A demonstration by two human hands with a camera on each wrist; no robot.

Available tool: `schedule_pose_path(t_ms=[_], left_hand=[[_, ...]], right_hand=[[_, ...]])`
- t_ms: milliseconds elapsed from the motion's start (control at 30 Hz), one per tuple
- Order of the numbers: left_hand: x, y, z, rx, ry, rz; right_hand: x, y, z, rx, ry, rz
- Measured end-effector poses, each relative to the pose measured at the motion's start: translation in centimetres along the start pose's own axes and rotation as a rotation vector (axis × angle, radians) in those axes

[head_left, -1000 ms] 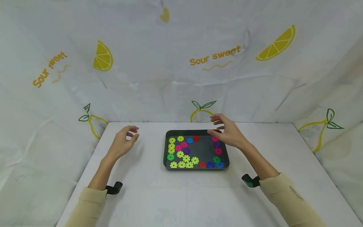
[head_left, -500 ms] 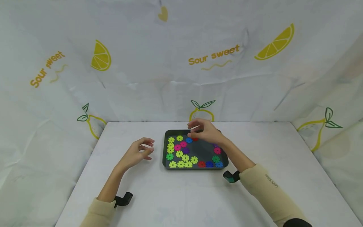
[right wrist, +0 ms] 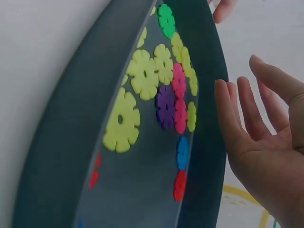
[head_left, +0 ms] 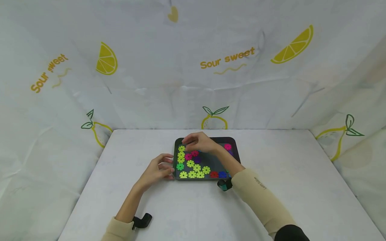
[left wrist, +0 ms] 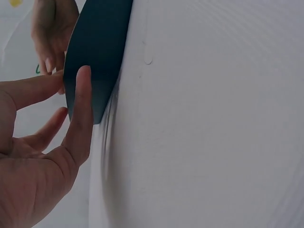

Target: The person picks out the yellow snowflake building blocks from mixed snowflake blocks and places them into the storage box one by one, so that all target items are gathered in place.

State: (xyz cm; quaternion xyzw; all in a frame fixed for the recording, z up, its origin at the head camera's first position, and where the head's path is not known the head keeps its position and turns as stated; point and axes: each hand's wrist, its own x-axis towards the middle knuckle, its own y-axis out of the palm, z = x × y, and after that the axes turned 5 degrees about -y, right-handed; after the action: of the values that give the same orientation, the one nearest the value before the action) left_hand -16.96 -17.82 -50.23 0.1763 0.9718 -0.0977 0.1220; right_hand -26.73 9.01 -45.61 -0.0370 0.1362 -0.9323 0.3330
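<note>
A dark tray [head_left: 223,140] [right wrist: 61,118] lies on the white table with flower-shaped plastic discs inside. Yellow discs [head_left: 197,168] [right wrist: 144,74] crowd its left half and front edge. Among them are a green disc [head_left: 180,166], pink discs [head_left: 188,157] and a purple disc [right wrist: 165,107]. My left hand [head_left: 155,172] is at the tray's left end, its loosely bent fingers at the wall in the left wrist view; whether they all touch, I cannot tell. Over the tray's back left corner hovers my right hand [head_left: 200,143], fingers relaxed and holding nothing.
White tabletop [head_left: 283,167] surrounds the tray on all sides. A white cloth [head_left: 150,67] with printed lemons hangs behind the table. Each wrist carries a small black camera, such as the left one [head_left: 142,221].
My right hand has swept left across the tray from its back right corner to its back left. My left hand has moved right, up to the tray's left end. The discs look unmoved.
</note>
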Motion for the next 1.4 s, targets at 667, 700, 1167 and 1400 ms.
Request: schedule_pose_path(t_ms=[667,700,1167,1400], left_hand=[[0.0,0.6,0.8,-0.051,-0.003,-0.044],[0.0,0.7,0.8,-0.053,-0.004,-0.044],[-0.1,0.9,0.4,-0.036,-0.015,-0.057],[-0.1,0.9,0.1,-0.045,-0.025,-0.052]], right_hand=[[2.1,2.0,-1.5,-0.025,0.117,-0.081],[2.2,2.0,-1.6,-0.024,0.121,-0.088],[2.6,2.6,-2.1,-0.046,0.105,-0.13],[2.6,2.8,-2.0,-0.063,0.106,-0.139]])
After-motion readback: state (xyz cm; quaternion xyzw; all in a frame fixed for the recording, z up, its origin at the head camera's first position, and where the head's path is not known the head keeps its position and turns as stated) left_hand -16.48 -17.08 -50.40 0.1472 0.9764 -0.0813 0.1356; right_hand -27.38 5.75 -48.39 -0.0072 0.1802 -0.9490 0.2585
